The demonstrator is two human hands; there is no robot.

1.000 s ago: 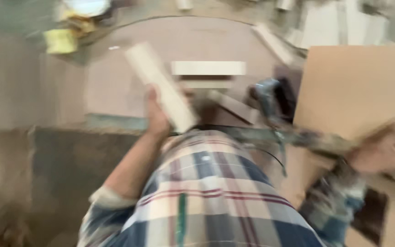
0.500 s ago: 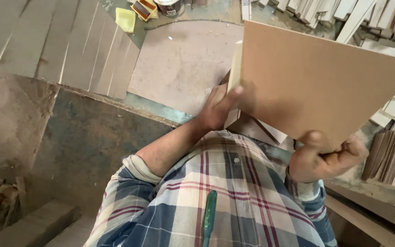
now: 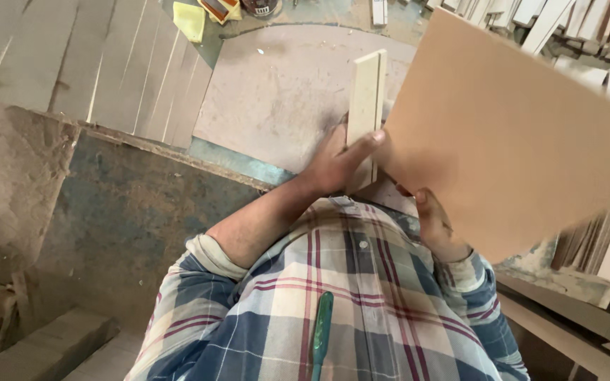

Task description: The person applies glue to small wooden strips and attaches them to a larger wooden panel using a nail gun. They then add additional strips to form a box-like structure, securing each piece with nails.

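Large tan board point(image 3: 517, 134) sits tilted up at 2 o'clock from my chest, filling the right side of view. My right hand point(image 3: 435, 226) grips its lower edge, fingers wrapped under, thumb on the face. Narrow pale wood strip point(image 3: 366, 106) stands on end just left of the board's edge, at 12 o'clock; my left hand point(image 3: 337, 162) is closed around its lower part, thumb across the front. Looks like I'm at the step of bringing strip and board edge together; they seem near or touching, can't tell which. Next move, I judge, calls for lining the strip flush along that edge. Further out: round dusty worktable point(image 3: 277, 99) behind at 11 o'clock, yellow sponge point(image 3: 190, 20) beyond it, stacked wood strips point(image 3: 587, 28) at 1 o'clock, green pen point(image 3: 320, 331) in my shirt pocket at 6.
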